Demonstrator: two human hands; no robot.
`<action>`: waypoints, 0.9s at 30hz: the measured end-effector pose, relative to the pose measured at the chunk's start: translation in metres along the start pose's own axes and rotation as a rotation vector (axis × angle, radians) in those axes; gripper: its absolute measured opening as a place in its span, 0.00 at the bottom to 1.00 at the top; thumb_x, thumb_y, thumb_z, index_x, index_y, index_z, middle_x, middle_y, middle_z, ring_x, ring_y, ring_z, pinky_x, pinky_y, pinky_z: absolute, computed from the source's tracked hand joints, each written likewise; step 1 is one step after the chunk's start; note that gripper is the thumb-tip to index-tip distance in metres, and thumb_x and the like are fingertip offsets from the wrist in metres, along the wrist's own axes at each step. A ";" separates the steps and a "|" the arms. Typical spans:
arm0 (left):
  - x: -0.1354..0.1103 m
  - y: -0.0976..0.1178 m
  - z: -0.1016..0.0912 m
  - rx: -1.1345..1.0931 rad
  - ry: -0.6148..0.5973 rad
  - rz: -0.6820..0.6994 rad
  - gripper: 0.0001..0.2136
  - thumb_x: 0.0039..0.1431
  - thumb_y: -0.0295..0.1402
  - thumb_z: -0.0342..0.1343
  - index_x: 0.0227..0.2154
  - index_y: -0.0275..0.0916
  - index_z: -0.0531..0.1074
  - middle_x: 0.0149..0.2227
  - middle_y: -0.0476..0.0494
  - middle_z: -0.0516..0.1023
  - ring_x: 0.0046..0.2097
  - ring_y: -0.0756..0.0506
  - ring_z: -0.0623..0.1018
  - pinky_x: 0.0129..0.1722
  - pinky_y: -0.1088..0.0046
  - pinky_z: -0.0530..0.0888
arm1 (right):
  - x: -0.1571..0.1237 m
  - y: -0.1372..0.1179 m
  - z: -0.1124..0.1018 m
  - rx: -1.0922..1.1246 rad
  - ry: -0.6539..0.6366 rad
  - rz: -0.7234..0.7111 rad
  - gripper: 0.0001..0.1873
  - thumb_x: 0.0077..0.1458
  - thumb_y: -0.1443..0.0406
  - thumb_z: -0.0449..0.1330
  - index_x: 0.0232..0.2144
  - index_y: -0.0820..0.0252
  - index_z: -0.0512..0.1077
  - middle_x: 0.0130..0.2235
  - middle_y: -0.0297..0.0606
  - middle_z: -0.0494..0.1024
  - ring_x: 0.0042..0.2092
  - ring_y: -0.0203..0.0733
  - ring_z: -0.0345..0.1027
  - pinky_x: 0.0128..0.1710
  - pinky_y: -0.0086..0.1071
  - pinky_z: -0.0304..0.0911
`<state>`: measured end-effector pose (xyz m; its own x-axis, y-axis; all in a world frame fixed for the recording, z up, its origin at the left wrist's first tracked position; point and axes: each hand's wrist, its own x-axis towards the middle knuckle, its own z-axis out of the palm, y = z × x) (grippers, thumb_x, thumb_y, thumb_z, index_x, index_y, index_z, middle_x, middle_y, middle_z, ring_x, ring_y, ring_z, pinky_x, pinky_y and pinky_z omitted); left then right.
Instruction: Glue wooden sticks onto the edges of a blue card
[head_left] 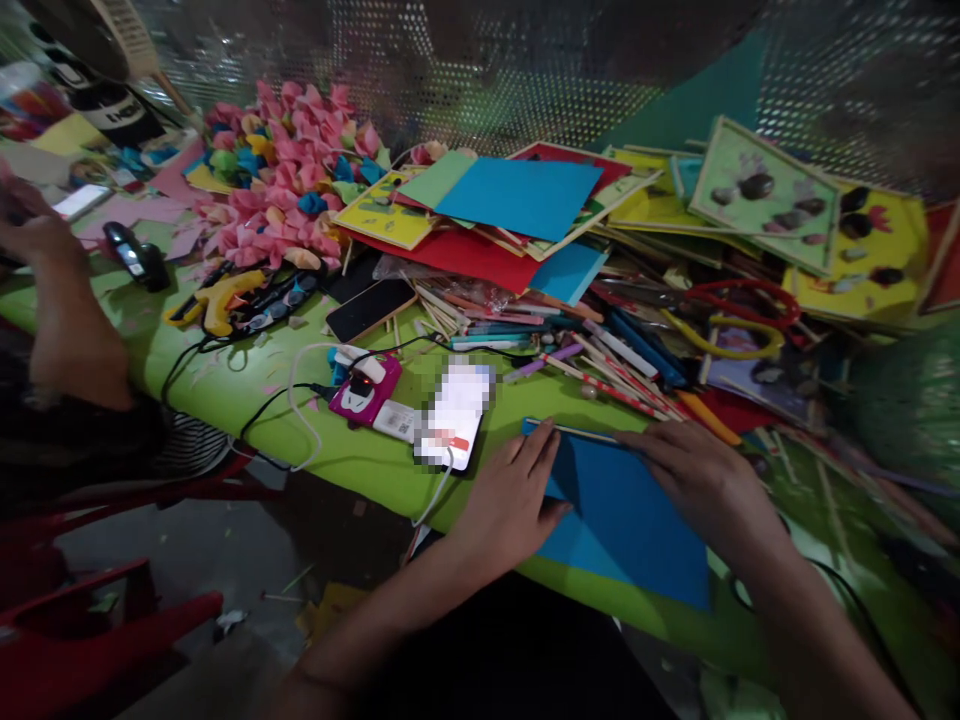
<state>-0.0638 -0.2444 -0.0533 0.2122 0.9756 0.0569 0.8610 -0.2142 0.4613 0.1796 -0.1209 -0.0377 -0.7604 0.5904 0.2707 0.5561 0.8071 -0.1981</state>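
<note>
A sheet of blue paper [630, 530] lies on the green table in front of me. A thin wooden stick [581, 432] runs along its far edge. My left hand [510, 500] has its fingertips pressed together on the stick's left end, with the thumb resting on the paper. At the stick's right end, the fingertips of my right hand [697, 475] pinch or press it; their undersides are hidden. Just left of my left hand lies a lit phone [457, 410] with a white cable, its screen partly blurred.
A purple power socket [367, 390], a dark phone [371, 308] and a yellow glue gun [223, 300] lie leftward. Scissors [735, 325], pens and sticks lie beyond the paper. Behind are framed pictures [765, 190] and pink paper flowers [300, 150]. Another person's arm [71, 290] is at far left.
</note>
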 end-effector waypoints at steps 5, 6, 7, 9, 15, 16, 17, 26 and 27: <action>0.002 -0.001 0.001 0.014 0.009 0.003 0.35 0.68 0.42 0.55 0.70 0.31 0.51 0.72 0.30 0.58 0.66 0.32 0.68 0.63 0.52 0.70 | 0.000 -0.002 -0.002 0.036 -0.012 0.040 0.16 0.67 0.68 0.54 0.50 0.57 0.79 0.44 0.45 0.82 0.45 0.50 0.76 0.46 0.44 0.71; 0.002 -0.001 0.002 0.017 0.009 0.001 0.35 0.68 0.42 0.55 0.70 0.31 0.51 0.72 0.30 0.58 0.65 0.32 0.68 0.63 0.52 0.70 | 0.000 -0.002 -0.001 0.040 -0.010 0.049 0.15 0.67 0.69 0.54 0.49 0.58 0.79 0.44 0.45 0.82 0.45 0.50 0.76 0.47 0.45 0.70; 0.002 -0.001 0.002 0.022 0.010 -0.001 0.35 0.68 0.42 0.55 0.71 0.32 0.51 0.72 0.31 0.58 0.65 0.32 0.68 0.63 0.52 0.70 | 0.000 -0.003 -0.001 0.041 -0.008 0.061 0.15 0.67 0.69 0.54 0.48 0.58 0.79 0.44 0.45 0.83 0.45 0.50 0.76 0.47 0.45 0.70; 0.002 -0.001 0.002 0.036 0.012 -0.005 0.35 0.68 0.42 0.55 0.71 0.32 0.50 0.72 0.31 0.59 0.65 0.33 0.68 0.63 0.52 0.70 | 0.000 -0.003 -0.001 0.038 -0.008 0.089 0.15 0.67 0.69 0.53 0.47 0.58 0.79 0.44 0.45 0.83 0.45 0.51 0.76 0.48 0.45 0.71; 0.004 -0.001 0.004 0.066 0.029 -0.003 0.35 0.68 0.43 0.55 0.71 0.33 0.51 0.71 0.31 0.60 0.63 0.32 0.70 0.61 0.50 0.72 | -0.008 -0.003 -0.016 0.006 0.066 0.193 0.13 0.67 0.67 0.55 0.46 0.58 0.80 0.44 0.45 0.83 0.45 0.51 0.77 0.46 0.45 0.71; 0.004 -0.001 0.004 0.067 0.031 -0.003 0.34 0.68 0.43 0.55 0.70 0.33 0.51 0.71 0.31 0.60 0.63 0.32 0.70 0.61 0.50 0.72 | -0.012 -0.003 -0.020 -0.006 0.093 0.216 0.13 0.67 0.66 0.56 0.46 0.58 0.79 0.43 0.45 0.83 0.45 0.51 0.77 0.46 0.44 0.71; 0.005 -0.002 0.004 0.068 0.034 -0.002 0.34 0.68 0.43 0.55 0.70 0.33 0.51 0.71 0.31 0.60 0.63 0.32 0.70 0.61 0.50 0.72 | -0.016 -0.003 -0.024 -0.017 0.123 0.240 0.12 0.67 0.66 0.57 0.46 0.58 0.79 0.43 0.44 0.83 0.44 0.50 0.77 0.45 0.43 0.70; 0.004 -0.003 0.005 0.070 0.042 -0.003 0.33 0.69 0.44 0.54 0.71 0.35 0.52 0.70 0.31 0.62 0.64 0.31 0.70 0.60 0.50 0.72 | -0.056 -0.008 -0.022 -0.072 0.234 0.327 0.14 0.67 0.67 0.58 0.52 0.55 0.78 0.45 0.42 0.83 0.48 0.49 0.76 0.51 0.45 0.69; 0.004 -0.003 0.005 0.072 0.046 -0.004 0.33 0.69 0.43 0.54 0.71 0.36 0.51 0.70 0.31 0.62 0.64 0.31 0.70 0.60 0.50 0.72 | -0.058 -0.008 -0.019 -0.066 0.224 0.317 0.15 0.67 0.67 0.57 0.53 0.54 0.78 0.47 0.42 0.83 0.49 0.49 0.76 0.51 0.46 0.69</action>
<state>-0.0632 -0.2396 -0.0586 0.1889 0.9773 0.0963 0.8931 -0.2117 0.3968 0.2256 -0.1611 -0.0335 -0.4598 0.7898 0.4060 0.7772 0.5791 -0.2462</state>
